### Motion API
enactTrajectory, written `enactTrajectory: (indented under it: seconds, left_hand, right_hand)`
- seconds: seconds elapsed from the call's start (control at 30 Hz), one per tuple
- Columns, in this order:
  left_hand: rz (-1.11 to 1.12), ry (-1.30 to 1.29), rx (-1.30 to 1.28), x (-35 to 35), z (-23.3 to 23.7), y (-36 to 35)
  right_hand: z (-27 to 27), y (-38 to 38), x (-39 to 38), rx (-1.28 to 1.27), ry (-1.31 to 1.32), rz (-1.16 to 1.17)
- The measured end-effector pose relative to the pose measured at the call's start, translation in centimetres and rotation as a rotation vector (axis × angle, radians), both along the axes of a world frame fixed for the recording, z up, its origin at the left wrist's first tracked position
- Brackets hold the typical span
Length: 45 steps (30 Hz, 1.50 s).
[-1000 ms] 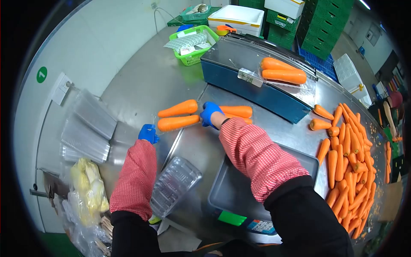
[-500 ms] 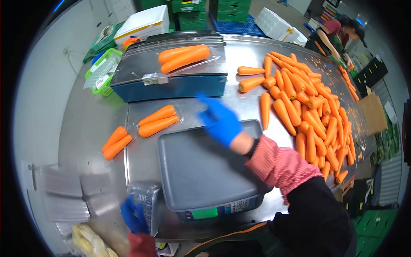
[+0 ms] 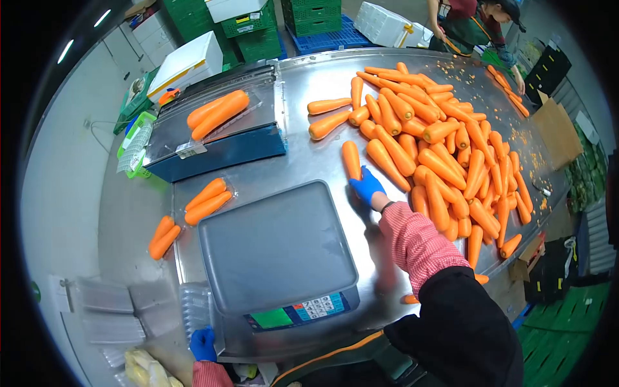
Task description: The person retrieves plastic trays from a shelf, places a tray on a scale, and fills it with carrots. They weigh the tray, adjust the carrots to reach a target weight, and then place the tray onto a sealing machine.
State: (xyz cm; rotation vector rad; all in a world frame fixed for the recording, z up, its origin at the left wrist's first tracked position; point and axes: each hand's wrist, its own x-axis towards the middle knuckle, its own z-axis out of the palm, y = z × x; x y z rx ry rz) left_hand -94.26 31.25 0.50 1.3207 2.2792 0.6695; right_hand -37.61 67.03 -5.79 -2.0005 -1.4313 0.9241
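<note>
Reaching right hand (image 3: 367, 187): out at two o'clock, taking the scale as the dial's middle and twelve as the table's far side. Its blue-gloved fingertips are at the near end of a single carrot (image 3: 351, 159). Whether they have closed on it, I cannot tell from where I stand.
Single carrot: at one o'clock, lying flat on the steel table (image 3: 309, 151), just off the near-left edge of the carrot pile (image 3: 445, 161).
Left hand (image 3: 203, 344): down at seven o'clock, against the near end of a clear plastic tray (image 3: 195, 306). The fingers look curled, but whether they pinch the rim is too small to see.
Clear plastic tray: at eight o'clock, tucked beside the scale pan (image 3: 277, 245).
Step in hand: I'd judge it to be picking out a carrot, with the tray within the other hand's reach.
Next move: lifting that carrot would call for a firm wrap round its body, since the near end alone gives little hold. The tray would want steadying, being light.
Carrot packs: one pair (image 3: 207, 201) at ten o'clock, another pair (image 3: 164, 237) at nine, and a third (image 3: 219, 115) on the wrapping machine (image 3: 222, 151) at eleven.
Co-worker (image 3: 476, 29): far off at one o'clock, beyond the pile.
</note>
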Motion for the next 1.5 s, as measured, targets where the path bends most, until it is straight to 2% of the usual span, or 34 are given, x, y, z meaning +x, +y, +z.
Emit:
enactTrajectory:
  seconds: [0.07,0.1,0.17,0.2,0.23,0.3,0.33,0.37,0.4,0.43,0.47,0.53,0.57,0.6,0.67,0.7,0.8,0.87,1.0,1.07,1.13,1.23,1.33,1.37,1.4,1.5]
  left_hand:
    - [0.046,-0.001,0.026,-0.1,-0.3,-0.4]
    - [-0.022,0.198,0.115,0.0,0.2,-0.6]
    - [-0.158,0.596,0.287,0.9,2.3,0.0]
    - [-0.053,0.546,0.303,2.0,4.0,0.6]
    - [0.054,0.498,0.317,3.6,6.3,1.4]
    - [-0.106,0.455,0.527,7.7,11.1,4.4]
    - [-0.250,0.447,0.552,10.4,13.0,6.4]
    - [-0.394,0.438,0.576,13.4,14.3,8.4]
    - [-0.523,0.534,0.568,16.2,14.7,10.6]
    - [-0.629,0.554,0.431,18.1,14.6,12.2]
    - [-0.750,0.564,0.445,20.2,14.1,13.9]
    - [-0.944,0.611,0.409,23.6,12.0,16.1]
    - [-1.014,0.649,0.358,24.8,10.6,16.7]
    - [-1.008,0.645,0.366,25.5,9.4,16.8]
    - [-1.004,0.641,0.385,26.5,7.8,17.1]
    - [-0.998,0.645,0.333,26.6,7.7,17.0]
    - [-0.975,0.611,0.245,26.1,7.9,16.8]
    - [-0.967,0.522,0.266,25.9,8.8,16.3]
    - [-0.718,0.350,0.435,25.6,10.1,15.7]
    - [-0.550,0.332,0.529,26.4,11.0,16.6]
    - [-0.584,0.305,0.446,25.6,10.8,17.0]
    - [-0.606,0.295,0.381,24.8,9.8,16.6]
    - [-0.540,0.296,0.436,24.4,10.1,15.4]
    - [-0.508,0.295,0.470,24.2,10.4,14.9]
    - [-0.469,0.276,0.472,23.7,10.3,14.3]
    - [-0.362,0.199,0.470,22.2,9.9,12.8]
  right_hand:
    - [0.4,-1.0,1.5,-0.067,0.433,-0.015]
    - [1.5,-1.7,2.2,-0.145,0.652,-0.058]
    - [4.0,-3.8,3.5,-0.156,0.766,-0.034]
    - [5.5,-4.8,3.8,-0.163,0.823,-0.018]
    - [7.7,-5.8,3.3,-0.116,0.764,-0.032]
    - [10.2,-6.9,3.4,-0.073,0.693,0.106]
    - [11.6,-7.4,3.2,-0.050,0.637,0.189]
    - [12.5,-7.8,2.6,0.079,0.550,0.289]
    - [13.9,-8.4,1.6,0.203,0.487,0.400]
    - [15.2,-9.0,0.7,0.334,0.425,0.499]
    - [15.2,-9.2,-0.2,0.459,0.350,0.597]
    - [16.9,-9.8,-2.1,0.509,0.021,0.807]
    - [16.7,-10.2,-3.3,0.554,-0.028,0.835]
    - [16.4,-10.6,-4.5,0.598,-0.078,0.863]
    - [17.1,-11.2,-6.7,0.461,-0.426,0.998]
    - [16.3,-11.1,-7.2,0.507,-0.448,1.014]
    - [15.6,-8.9,-4.9,0.606,-0.273,0.853]
    - [13.3,-5.3,-2.1,0.702,-0.367,0.478]
    - [9.5,4.0,3.7,0.356,-0.876,0.158]
    - [6.2,6.4,5.4,0.256,-0.907,0.177]
    - [4.0,7.6,5.1,0.246,-1.006,0.213]
    - [3.6,6.6,4.2,0.151,-0.969,0.372]
    - [3.7,4.5,4.2,0.155,-0.840,0.292]
    - [4.0,3.9,4.8,0.220,-0.725,0.241]
    - [6.9,3.1,4.8,0.167,-0.648,0.253]
    - [12.9,1.6,4.9,0.373,-0.475,0.131]
